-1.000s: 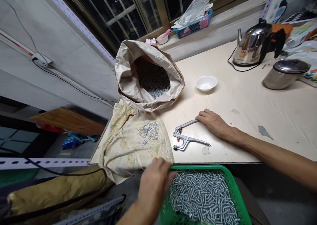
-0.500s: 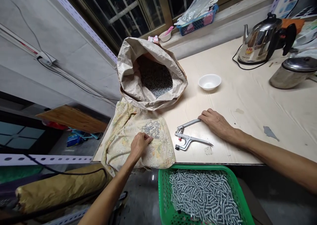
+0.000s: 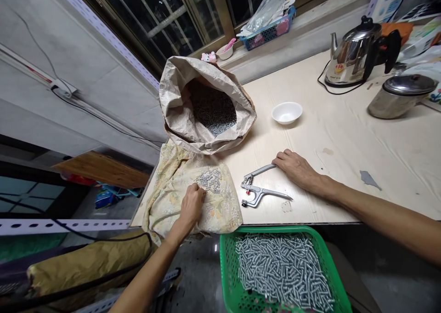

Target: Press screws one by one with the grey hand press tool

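My left hand (image 3: 193,204) is closed on a flowered yellow cloth (image 3: 225,212), its fingertips at the lower left edge of a small pile of metal pins (image 3: 210,179). Whatever its fingers may hold is hidden. My right hand (image 3: 292,166) rests on the table with its fingers closed round the end of the upper handle of grey metal pliers (image 3: 258,196). Those pliers lie with their handles spread, showing a spring and a red part near the jaw. Behind the cloth stands a paper-lined sack (image 3: 175,97), its mouth open, with many small metal pieces inside.
Below the table edge is a green basket (image 3: 225,267) full of silvery screws (image 3: 282,267). A white bowl (image 3: 287,113) sits beyond my right hand. Farther right stand a steel kettle (image 3: 351,58) and a lidded steel pot (image 3: 396,99). A blue basket (image 3: 268,35) is on the window sill.
My left hand has drawn slightly back and left from the pile, fingers more curled. My right hand stays on the pliers' handle. The whole view has shifted slightly.
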### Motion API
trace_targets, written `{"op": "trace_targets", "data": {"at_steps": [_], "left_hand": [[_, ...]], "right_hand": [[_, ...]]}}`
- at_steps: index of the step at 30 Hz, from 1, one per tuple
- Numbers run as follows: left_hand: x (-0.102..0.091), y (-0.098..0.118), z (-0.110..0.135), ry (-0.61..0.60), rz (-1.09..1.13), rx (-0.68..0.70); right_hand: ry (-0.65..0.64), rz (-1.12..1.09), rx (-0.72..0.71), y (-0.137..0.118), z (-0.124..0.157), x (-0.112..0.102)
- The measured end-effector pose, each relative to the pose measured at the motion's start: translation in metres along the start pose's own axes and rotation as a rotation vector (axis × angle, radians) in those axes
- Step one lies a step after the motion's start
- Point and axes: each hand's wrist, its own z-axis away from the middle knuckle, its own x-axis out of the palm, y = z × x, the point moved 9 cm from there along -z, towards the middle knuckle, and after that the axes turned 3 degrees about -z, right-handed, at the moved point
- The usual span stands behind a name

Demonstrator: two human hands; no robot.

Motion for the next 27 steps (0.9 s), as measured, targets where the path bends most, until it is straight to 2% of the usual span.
{"op": "trace_targets", "data": {"at_steps": [3,7,11,13,14,16,18,20,23,27], "left_hand": [[-0.003,0.013,0.009,0.006,-0.125,0.043],[-0.005,0.013,0.010,0.062,-0.084,0.030],[-0.024,-0.006,0.006,0.224,0.166,-0.076],[-0.030,-0.015,0.007,0.241,0.398,-0.183],[-0.029,-0.015,0.008,0.210,0.546,-0.233],[-0.020,-0.002,0.011,0.094,0.864,-0.294],[-0.012,0.025,0.014,-0.029,1.134,-0.294],[-0.008,0.056,0.018,-0.121,1.299,-0.254],[-0.008,0.091,0.019,-0.184,1.345,-0.168],[-0.007,0.097,0.014,-0.131,1.220,-0.136]], "right_hand": [[-0.022,0.002,0.006,0.000,0.000,0.002],[-0.023,0.007,0.006,0.000,0.000,0.002],[0.003,0.001,0.005,-0.001,0.000,0.000],[0.000,-0.009,0.007,-0.001,0.000,0.000],[-0.003,-0.013,0.008,-0.001,0.000,-0.001],[-0.009,-0.011,0.009,-0.001,0.000,-0.002],[-0.009,0.000,0.006,-0.002,0.000,-0.002],[-0.006,0.018,0.000,-0.001,0.000,-0.003],[-0.002,0.050,-0.013,-0.001,0.000,-0.002],[0.000,0.114,-0.049,-0.004,0.002,-0.004]]}}
